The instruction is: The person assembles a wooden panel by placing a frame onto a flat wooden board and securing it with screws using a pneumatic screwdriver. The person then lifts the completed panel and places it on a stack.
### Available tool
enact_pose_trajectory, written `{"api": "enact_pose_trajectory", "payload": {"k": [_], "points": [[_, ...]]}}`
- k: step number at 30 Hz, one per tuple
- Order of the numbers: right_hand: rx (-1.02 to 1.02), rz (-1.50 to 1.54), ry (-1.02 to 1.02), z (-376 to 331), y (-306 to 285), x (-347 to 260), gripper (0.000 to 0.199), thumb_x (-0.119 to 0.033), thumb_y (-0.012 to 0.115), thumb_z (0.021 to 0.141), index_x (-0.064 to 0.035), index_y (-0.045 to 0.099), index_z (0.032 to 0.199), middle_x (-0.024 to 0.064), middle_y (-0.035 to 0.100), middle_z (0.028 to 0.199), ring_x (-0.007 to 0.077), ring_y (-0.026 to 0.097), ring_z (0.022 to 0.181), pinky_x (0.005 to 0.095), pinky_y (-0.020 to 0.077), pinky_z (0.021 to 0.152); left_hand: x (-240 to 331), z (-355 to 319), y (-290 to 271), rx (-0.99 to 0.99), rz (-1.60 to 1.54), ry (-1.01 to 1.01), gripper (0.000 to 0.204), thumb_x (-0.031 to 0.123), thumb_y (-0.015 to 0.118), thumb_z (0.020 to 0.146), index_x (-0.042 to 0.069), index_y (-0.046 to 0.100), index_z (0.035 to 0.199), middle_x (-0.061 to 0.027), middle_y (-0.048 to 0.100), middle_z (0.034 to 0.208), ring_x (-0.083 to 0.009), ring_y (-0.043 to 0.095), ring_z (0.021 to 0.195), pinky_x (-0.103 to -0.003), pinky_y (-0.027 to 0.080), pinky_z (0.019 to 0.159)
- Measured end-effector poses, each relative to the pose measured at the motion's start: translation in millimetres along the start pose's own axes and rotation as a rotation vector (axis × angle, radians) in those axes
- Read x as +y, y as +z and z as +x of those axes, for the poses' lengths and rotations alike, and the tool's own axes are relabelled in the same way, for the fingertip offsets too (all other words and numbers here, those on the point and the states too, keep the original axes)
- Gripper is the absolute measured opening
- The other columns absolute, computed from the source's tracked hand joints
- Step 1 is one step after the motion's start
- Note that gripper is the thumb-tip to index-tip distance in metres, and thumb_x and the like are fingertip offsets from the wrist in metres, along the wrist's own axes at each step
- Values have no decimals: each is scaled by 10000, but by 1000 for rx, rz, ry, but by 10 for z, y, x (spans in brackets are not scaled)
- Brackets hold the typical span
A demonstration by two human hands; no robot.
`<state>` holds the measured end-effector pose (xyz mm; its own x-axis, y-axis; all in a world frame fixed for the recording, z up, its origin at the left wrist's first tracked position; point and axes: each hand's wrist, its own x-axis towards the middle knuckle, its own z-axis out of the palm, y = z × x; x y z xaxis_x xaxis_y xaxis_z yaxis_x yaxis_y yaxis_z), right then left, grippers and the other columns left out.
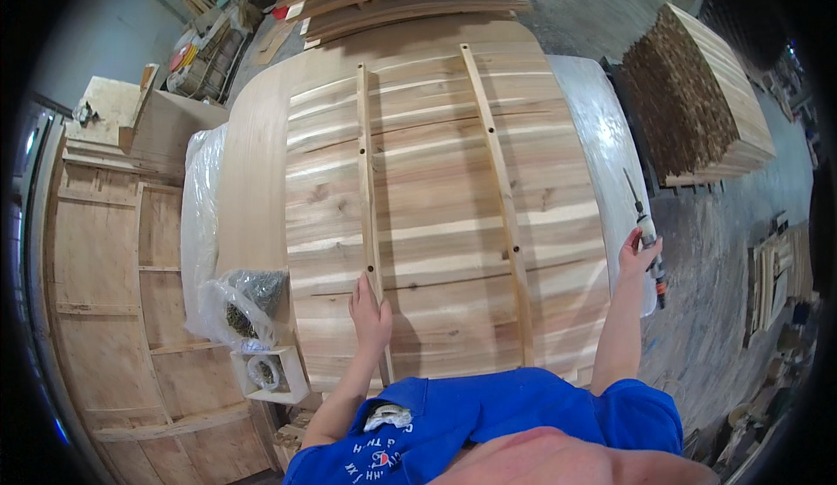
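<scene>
A wide striped wooden panel (436, 197) lies in front of me with two narrow wooden battens along it, the left batten (366, 188) and the right batten (497, 153). Dark round holes are spaced along both battens. My left hand (371, 317) rests on the near part of the left batten, fingers stretched out beside its nearest visible hole, holding nothing. Off the panel's right edge, my right hand (641, 254) is closed around a slim power screwdriver (646, 228), its long thin bit pointing away from me.
At left lie a clear plastic bag of small dark hardware (248, 306) and a small wooden box (272, 375) with a bag inside. Stacked boards (410, 1) stand beyond the panel. A tall stack of wood (689, 92) is at far right. Wooden frames (100, 267) stand left.
</scene>
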<state>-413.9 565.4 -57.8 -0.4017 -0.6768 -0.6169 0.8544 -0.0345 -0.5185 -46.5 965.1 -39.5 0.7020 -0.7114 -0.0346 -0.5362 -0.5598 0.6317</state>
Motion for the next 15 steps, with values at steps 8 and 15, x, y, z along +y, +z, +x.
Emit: {"api": "enact_pose_trajectory", "payload": {"k": [8, 15], "points": [[14, 275, 92, 289, -601, -342, 483, -326, 544, 823, 50, 462, 1114, 221, 565, 1010, 319, 601, 916, 394, 561, 753, 36, -59, -19, 106, 44, 32, 679, 136, 547, 727, -30, 279, 1328, -226, 365, 1312, -389, 303, 1228, -456, 206, 1039], [-163, 1, 232, 3, -572, -390, 364, -264, 468, 872, 37, 486, 1076, 192, 568, 1005, 284, 570, 971, 421, 503, 843, 85, -74, -10, 96, 188, 19, 612, 195, 549, 727, -14, 365, 1272, -176, 370, 1319, -364, 278, 1245, -449, 198, 1052]]}}
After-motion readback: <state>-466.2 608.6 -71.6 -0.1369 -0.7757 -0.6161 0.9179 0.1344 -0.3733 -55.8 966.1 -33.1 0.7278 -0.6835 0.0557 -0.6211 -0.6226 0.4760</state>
